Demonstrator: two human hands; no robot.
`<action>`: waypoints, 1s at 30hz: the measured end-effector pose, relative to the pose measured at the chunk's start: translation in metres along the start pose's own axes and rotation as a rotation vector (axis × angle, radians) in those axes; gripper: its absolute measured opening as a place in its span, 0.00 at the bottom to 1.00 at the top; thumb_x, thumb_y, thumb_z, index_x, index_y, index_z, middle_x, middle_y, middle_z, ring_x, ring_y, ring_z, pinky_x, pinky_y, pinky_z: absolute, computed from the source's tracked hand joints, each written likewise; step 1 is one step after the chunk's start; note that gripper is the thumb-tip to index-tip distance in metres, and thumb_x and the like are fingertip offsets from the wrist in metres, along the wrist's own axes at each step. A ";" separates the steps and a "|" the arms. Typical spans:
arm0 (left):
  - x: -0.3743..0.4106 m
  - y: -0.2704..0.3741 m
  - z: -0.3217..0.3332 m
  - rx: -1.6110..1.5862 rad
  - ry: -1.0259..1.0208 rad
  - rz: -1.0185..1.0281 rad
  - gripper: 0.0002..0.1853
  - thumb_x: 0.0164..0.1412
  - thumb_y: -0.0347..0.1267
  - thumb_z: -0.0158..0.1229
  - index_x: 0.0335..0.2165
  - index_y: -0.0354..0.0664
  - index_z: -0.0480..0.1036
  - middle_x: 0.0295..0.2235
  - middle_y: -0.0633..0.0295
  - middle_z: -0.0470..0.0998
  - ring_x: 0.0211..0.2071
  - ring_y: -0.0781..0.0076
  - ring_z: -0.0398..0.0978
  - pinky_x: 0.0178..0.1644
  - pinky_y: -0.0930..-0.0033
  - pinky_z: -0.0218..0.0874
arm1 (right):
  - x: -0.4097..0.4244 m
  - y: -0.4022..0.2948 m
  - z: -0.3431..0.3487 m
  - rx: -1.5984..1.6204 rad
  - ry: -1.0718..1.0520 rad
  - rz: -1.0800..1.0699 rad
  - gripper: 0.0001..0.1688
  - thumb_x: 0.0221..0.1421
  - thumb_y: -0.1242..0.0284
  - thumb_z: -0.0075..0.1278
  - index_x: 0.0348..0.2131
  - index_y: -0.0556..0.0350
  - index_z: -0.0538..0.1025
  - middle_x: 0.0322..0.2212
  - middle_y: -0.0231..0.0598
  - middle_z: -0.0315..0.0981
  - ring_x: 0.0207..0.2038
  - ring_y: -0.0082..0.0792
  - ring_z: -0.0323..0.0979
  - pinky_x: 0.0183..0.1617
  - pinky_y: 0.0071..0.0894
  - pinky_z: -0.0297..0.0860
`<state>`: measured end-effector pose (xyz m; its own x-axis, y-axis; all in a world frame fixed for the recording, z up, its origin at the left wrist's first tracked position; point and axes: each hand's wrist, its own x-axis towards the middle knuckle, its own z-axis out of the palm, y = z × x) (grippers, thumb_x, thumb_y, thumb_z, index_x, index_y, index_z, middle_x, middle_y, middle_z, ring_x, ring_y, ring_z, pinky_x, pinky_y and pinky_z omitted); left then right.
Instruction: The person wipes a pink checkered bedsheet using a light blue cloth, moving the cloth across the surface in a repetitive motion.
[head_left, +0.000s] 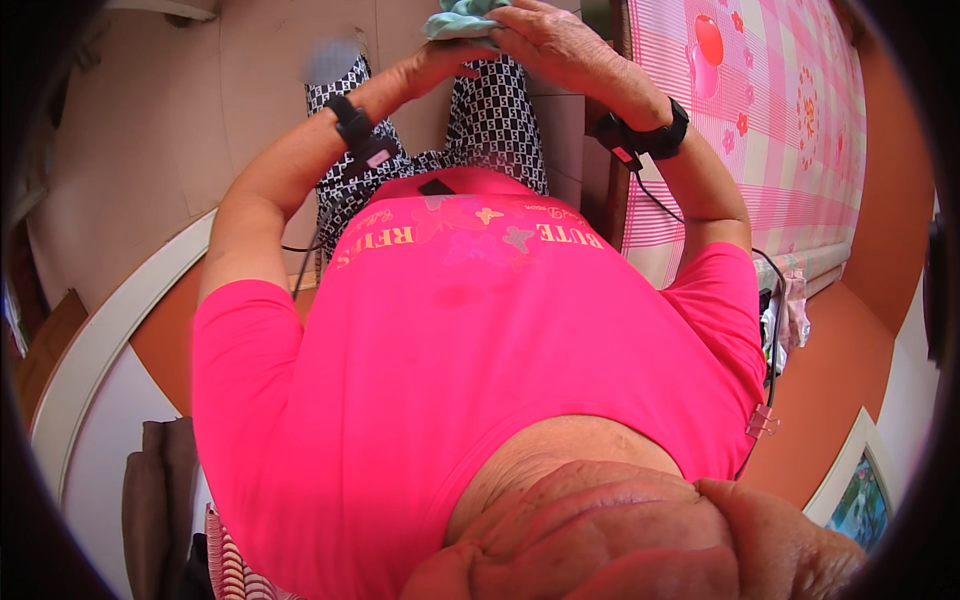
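A pale teal cloth (465, 21) is bunched between my two hands at the top edge of the head view. My left hand (450, 60) lies beneath it, and some of its fingers are hidden by the cloth. From the right, my right hand (551, 41) reaches over with its fingers against the cloth. Part of the cloth runs out of the frame. Both hands are in front of my knees, above black-and-white patterned trousers (499, 112). Black straps with small boxes circle my left wrist (364, 135) and right wrist (645, 135).
On the right, a pink checked cover (750, 127) lies over a raised surface with a dark edge. Tiled floor (247, 97) extends to the left. Thin black cables (780, 300) run from the wrist boxes along my arms. Folded fabric (791, 307) sits beside my right upper arm.
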<state>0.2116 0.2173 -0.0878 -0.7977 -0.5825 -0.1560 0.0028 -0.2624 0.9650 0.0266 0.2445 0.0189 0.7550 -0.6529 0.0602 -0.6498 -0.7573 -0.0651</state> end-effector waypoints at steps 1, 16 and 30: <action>0.005 0.001 0.012 -0.280 0.033 0.023 0.25 0.59 0.49 0.52 0.51 0.48 0.68 0.46 0.61 0.74 0.48 0.68 0.72 0.51 0.66 0.64 | 0.001 -0.006 -0.010 0.250 0.275 -0.012 0.09 0.56 0.73 0.45 0.35 0.52 0.76 0.32 0.39 0.72 0.39 0.45 0.72 0.44 0.43 0.70; 0.067 0.018 0.018 -1.085 0.045 0.192 0.24 0.64 0.47 0.45 0.50 0.43 0.67 0.49 0.61 0.72 0.49 0.65 0.71 0.55 0.60 0.60 | -0.003 0.055 -0.067 0.428 0.455 0.426 0.22 0.62 0.71 0.43 0.53 0.63 0.69 0.45 0.55 0.72 0.50 0.46 0.71 0.54 0.36 0.66; 0.090 -0.076 0.090 -0.709 -0.006 -0.225 0.18 0.61 0.53 0.46 0.30 0.52 0.66 0.20 0.70 0.66 0.17 0.75 0.61 0.19 0.74 0.50 | -0.024 0.101 -0.070 1.090 0.642 0.565 0.20 0.66 0.64 0.40 0.47 0.62 0.73 0.34 0.35 0.78 0.23 0.19 0.71 0.26 0.16 0.65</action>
<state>0.0856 0.2536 -0.1559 -0.8281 -0.4528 -0.3305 0.2260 -0.8092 0.5423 -0.0632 0.1832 0.0810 0.0490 -0.9808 0.1889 -0.2298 -0.1951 -0.9535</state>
